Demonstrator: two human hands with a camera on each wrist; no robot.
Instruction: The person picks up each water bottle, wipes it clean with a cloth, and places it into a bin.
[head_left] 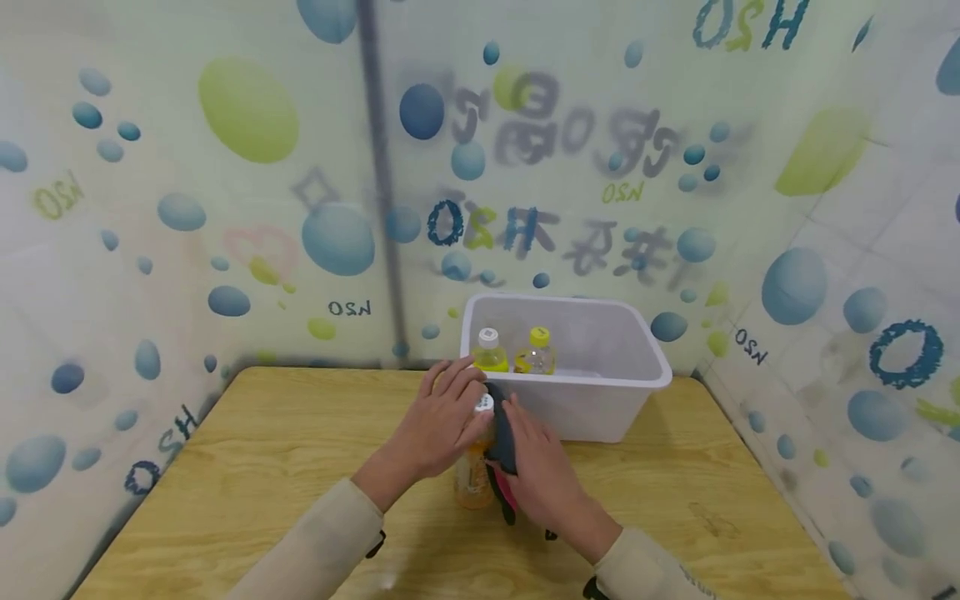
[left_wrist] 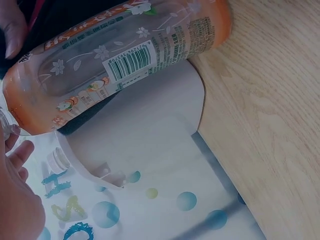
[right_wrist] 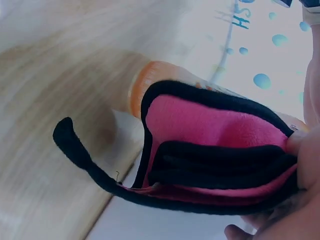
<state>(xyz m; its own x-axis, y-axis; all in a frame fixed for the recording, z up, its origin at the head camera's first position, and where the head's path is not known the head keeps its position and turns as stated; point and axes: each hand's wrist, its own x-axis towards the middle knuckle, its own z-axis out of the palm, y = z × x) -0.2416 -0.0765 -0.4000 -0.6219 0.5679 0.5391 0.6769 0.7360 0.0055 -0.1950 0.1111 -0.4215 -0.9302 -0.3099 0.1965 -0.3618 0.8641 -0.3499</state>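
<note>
The head view alone shows the full layout: an orange-labelled bottle [head_left: 472, 487] stands upright on the counter [head_left: 285, 467], in front of a white plastic bin [head_left: 573, 408] containing a white-capped bottle [head_left: 489, 354] and a yellow-capped bottle [head_left: 537, 357]. The left wrist view adds the label's barcode [left_wrist: 129, 62]. The right wrist view exposes the pink lining [right_wrist: 192, 117] and black strap [right_wrist: 75, 145] of a dark fabric piece [head_left: 504, 437] set beside the bottle.

Hands: forearms converge from below. The left hand [head_left: 435, 417] grasps the bottle near its cap, thumb across the neck. The right hand [head_left: 543, 475] grips the fabric piece, fingers directed forward.
</note>
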